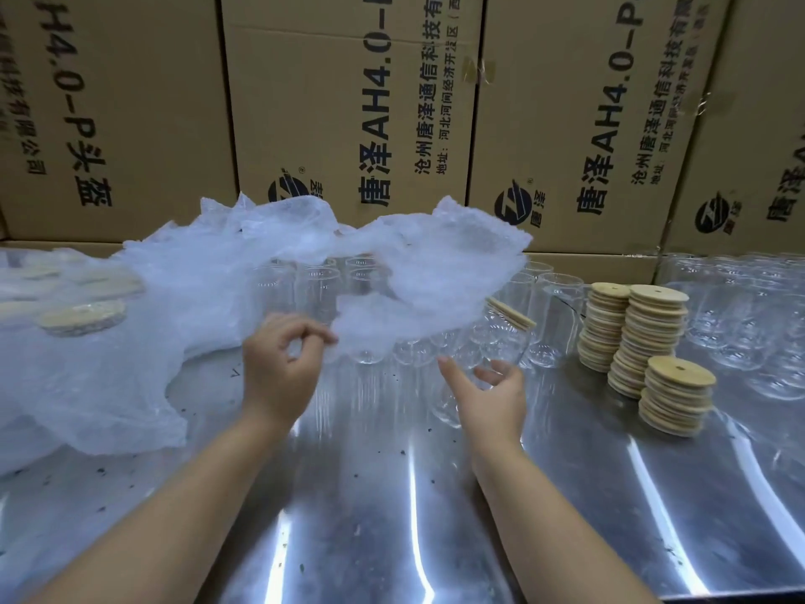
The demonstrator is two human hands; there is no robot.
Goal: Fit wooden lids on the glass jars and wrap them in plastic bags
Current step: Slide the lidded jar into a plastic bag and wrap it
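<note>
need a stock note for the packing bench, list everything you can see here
cardboard boxes: at least four, brown with black print, along the back
plastic bags: a heap, translucent white, left of the table
held bag: one, translucent white, lifted over the centre jars
open glass jars: many, clear, centre back and far right
lidded jar: one, clear with a pale wooden lid, tilted, centre right
wooden lid stacks: three, pale wood, right of centre
lids under plastic: several, pale wood, far left
table: one, shiny metal, under it all
left hand: one, pinches the held bag
right hand: one, appears to hold the lidded jar
</note>
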